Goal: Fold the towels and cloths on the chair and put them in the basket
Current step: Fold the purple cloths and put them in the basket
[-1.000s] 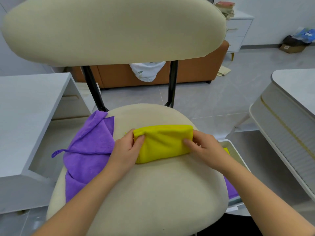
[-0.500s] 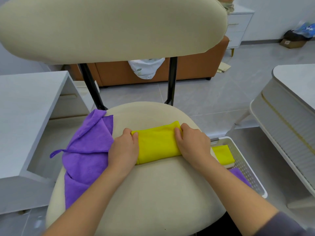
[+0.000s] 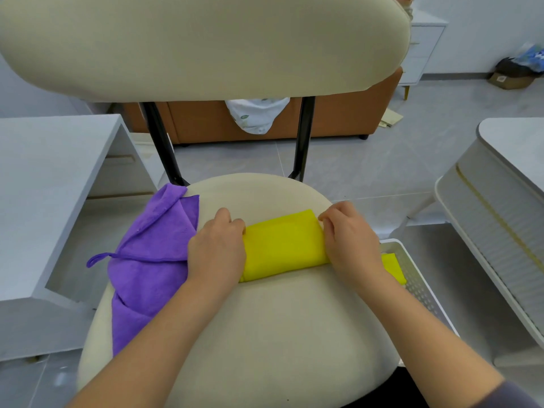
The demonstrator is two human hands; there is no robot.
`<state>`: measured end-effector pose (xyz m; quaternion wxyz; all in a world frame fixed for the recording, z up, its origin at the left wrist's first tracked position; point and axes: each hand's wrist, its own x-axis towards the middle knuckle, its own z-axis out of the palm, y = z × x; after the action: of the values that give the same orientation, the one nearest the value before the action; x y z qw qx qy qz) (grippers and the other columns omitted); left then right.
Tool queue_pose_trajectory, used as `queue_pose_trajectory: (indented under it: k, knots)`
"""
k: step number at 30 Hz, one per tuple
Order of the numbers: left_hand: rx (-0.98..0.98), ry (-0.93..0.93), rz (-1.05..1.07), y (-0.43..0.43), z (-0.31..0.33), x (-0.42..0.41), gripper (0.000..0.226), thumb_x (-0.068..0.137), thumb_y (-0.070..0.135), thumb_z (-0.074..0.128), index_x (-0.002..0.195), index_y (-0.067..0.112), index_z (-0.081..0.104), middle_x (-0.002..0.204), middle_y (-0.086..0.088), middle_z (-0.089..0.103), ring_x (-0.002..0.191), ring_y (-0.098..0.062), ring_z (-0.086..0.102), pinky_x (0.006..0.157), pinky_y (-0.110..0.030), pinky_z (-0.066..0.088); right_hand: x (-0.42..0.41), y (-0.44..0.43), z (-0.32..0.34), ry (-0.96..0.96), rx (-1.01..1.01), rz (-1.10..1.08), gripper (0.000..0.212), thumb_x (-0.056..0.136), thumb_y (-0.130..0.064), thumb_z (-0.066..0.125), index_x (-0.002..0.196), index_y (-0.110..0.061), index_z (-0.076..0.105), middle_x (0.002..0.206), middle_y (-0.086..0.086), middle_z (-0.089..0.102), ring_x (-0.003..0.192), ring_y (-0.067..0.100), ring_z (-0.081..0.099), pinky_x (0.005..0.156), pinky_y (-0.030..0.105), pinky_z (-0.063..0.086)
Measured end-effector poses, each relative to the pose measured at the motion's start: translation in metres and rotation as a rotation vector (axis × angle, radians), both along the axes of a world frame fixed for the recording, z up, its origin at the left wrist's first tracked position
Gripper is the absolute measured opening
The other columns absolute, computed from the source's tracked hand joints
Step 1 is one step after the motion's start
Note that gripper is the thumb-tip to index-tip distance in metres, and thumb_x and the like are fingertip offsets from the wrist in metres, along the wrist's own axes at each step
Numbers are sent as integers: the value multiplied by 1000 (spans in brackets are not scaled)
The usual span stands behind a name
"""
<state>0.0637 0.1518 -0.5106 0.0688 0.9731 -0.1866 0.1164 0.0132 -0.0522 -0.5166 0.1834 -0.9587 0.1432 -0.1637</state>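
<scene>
A folded yellow cloth point(image 3: 282, 245) lies across the middle of the beige chair seat point(image 3: 265, 334). My left hand point(image 3: 216, 250) grips its left end with curled fingers, and my right hand point(image 3: 350, 242) grips its right end the same way. An unfolded purple towel point(image 3: 147, 260) with a hanging loop is draped over the seat's left edge. To the right of the chair, on the floor, stands a white perforated basket point(image 3: 418, 281); another folded yellow cloth point(image 3: 393, 266) lies inside it, partly hidden by my right arm.
The chair's wide beige backrest point(image 3: 203, 42) fills the top of the view. A white desk point(image 3: 44, 187) stands at the left and a white ribbed cabinet point(image 3: 500, 219) at the right. Behind the chair are an orange sofa point(image 3: 338, 116) and grey floor tiles.
My hands shifted from pressing flat on the yellow cloth to gripping its two ends. The cloth is now slightly narrower and bunched between them. The view tilted, showing more of the basket.
</scene>
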Motion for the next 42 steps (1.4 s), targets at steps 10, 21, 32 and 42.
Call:
queue_pose_trajectory:
  k: [10, 21, 32, 42]
  knots:
    - [21, 333, -227, -15, -15, -11, 93, 71, 58, -16, 152, 15, 2, 160, 0, -2, 146, -13, -5, 116, -34, -5, -4, 13, -7, 347, -57, 452, 77, 84, -56, -2, 152, -21, 5, 160, -9, -2, 146, 9, -8, 118, 38, 1]
    - [148, 463, -221, -11, -11, -5, 97, 71, 66, -12, 151, 14, 0, 160, -1, 0, 146, -13, -1, 117, -37, -3, -4, 12, -4, 437, -68, 398, 58, 102, -41, 20, 153, -21, -1, 160, -8, -9, 147, 14, -6, 117, 41, -4]
    - [171, 886, -177, -36, 43, 47, 50, 81, 54, 64, 115, 18, 56, 111, -1, 57, 99, -18, 55, 81, -27, 45, 0, -4, 1, 76, 756, 279, 56, 97, -28, 50, 148, -24, 26, 152, -4, 32, 129, 9, 41, 110, 28, 31]
    - [-362, 1121, -310, -87, 78, 27, 44, 84, 26, 68, 121, 28, 46, 115, 2, 58, 100, -18, 60, 82, -32, 54, -29, -100, 29, 383, 1504, 100, 50, 77, -50, 61, 120, -25, 56, 123, 10, 62, 101, 22, 64, 84, 37, 53]
